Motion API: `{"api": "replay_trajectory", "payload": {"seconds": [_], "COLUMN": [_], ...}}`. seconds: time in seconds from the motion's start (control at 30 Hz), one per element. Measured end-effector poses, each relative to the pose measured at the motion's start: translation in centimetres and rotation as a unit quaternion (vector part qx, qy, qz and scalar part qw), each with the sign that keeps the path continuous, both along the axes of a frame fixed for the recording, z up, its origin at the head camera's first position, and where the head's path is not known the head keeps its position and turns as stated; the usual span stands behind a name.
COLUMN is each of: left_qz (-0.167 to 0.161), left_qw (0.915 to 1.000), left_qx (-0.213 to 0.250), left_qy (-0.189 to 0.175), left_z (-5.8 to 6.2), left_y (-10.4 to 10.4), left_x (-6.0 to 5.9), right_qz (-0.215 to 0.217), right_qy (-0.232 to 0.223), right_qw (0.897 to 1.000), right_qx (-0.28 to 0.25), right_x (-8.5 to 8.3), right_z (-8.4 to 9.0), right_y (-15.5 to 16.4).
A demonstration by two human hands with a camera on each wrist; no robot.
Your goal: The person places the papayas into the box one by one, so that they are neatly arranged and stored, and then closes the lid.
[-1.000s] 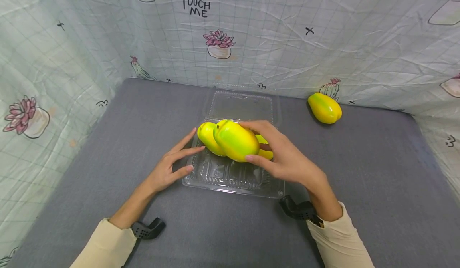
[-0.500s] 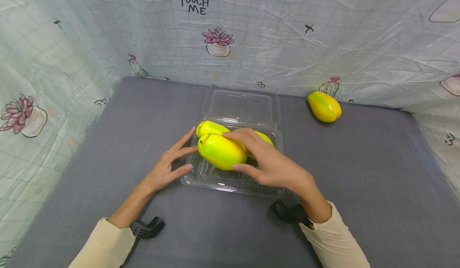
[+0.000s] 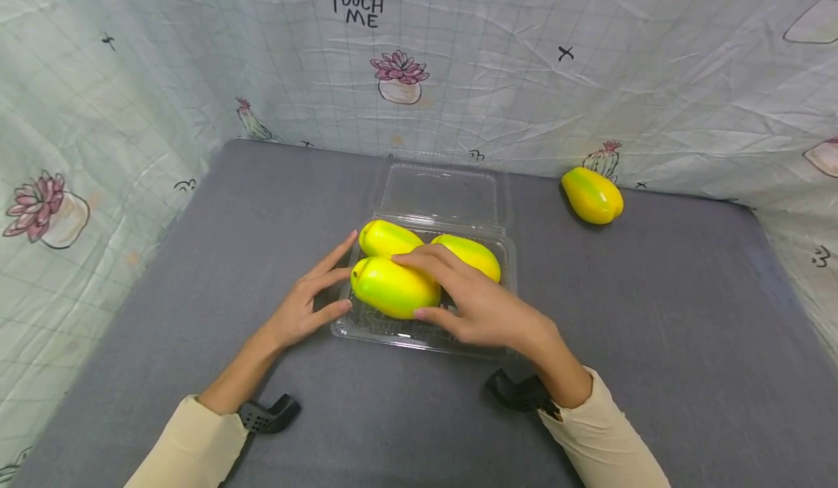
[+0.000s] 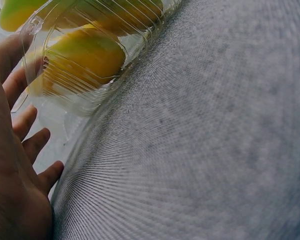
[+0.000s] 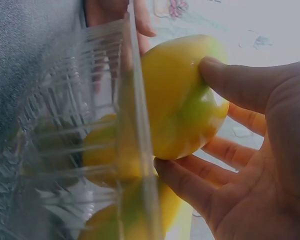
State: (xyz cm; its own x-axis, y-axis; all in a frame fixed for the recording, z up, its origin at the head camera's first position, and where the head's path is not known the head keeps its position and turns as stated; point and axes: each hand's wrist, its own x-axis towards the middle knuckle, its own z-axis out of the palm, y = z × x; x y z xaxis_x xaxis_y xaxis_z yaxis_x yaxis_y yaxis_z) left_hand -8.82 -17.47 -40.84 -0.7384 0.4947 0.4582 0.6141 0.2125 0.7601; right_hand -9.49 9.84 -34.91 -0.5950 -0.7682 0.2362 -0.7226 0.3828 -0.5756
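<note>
A clear plastic clamshell box (image 3: 504, 342) lies open on the grey table, its lid (image 3: 439, 193) folded back. My right hand (image 3: 481, 306) grips a yellow-green mango (image 3: 393, 288) (image 5: 182, 100) at the box's front left, fingers over its top and thumb at its near side. Two more mangoes (image 3: 388, 238) (image 3: 471, 254) lie in the box behind it. My left hand (image 3: 308, 302) (image 4: 15, 150) rests with straight fingers against the box's left edge. A fourth mango (image 3: 591, 195) lies at the back right by the curtain.
A printed cloth curtain (image 3: 589, 66) walls the table at the back and both sides. The grey table surface (image 3: 655, 342) stretches bare to the right and front. Black wrist mounts (image 3: 268, 415) (image 3: 517, 393) sit under both sleeves.
My right hand has carried the mango down and leftward, from above the box to its front left part. The left hand has stayed at the box's edge.
</note>
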Motion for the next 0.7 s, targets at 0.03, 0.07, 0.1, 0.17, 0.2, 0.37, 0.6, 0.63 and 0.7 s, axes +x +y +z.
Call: {"api": "replay_trajectory", "payload": {"seconds": [0.03,0.07,0.1,0.17,0.2,0.37,0.6,0.63,0.7], "left_qz": [0.0,0.0,0.0,-0.001,-0.002,-0.009,-0.011,-0.011,-0.012], "left_qw": [1.0,1.0,1.0,1.0,1.0,0.9999,0.9999,0.9998,0.9998], "left_qx": [0.001,0.0,0.001,0.001,0.002,0.006,0.012,0.013,0.014], "left_qy": [0.001,0.001,0.002,0.003,0.004,0.003,0.004,0.004,0.006], "left_z": [0.0,0.0,0.0,0.0,0.0,0.0,0.0,0.1,0.1], "left_y": [0.0,0.0,0.0,0.0,0.0,0.0,0.0,0.0,0.0], "left_x": [0.0,0.0,0.0,-0.1,-0.1,-0.1,-0.1,-0.1,-0.1], "right_qz": [0.0,-0.002,-0.005,-0.011,-0.015,-0.018,-0.006,-0.004,-0.002], "right_qy": [0.001,0.003,0.004,0.006,0.006,0.014,0.023,0.025,0.029], "right_qw": [1.0,1.0,1.0,1.0,1.0,1.0,1.0,1.0,0.999], "right_qx": [0.0,0.0,0.001,0.002,0.002,0.01,0.012,0.012,0.015], "right_x": [0.0,0.0,0.0,0.0,0.0,0.1,0.2,0.2,0.3], "right_z": [-0.1,-0.1,-0.2,-0.3,-0.4,-0.8,-1.0,-1.0,-1.1], "right_y": [-0.1,-0.1,-0.2,-0.3,-0.3,-0.5,-0.9,-1.0,-1.0]}}
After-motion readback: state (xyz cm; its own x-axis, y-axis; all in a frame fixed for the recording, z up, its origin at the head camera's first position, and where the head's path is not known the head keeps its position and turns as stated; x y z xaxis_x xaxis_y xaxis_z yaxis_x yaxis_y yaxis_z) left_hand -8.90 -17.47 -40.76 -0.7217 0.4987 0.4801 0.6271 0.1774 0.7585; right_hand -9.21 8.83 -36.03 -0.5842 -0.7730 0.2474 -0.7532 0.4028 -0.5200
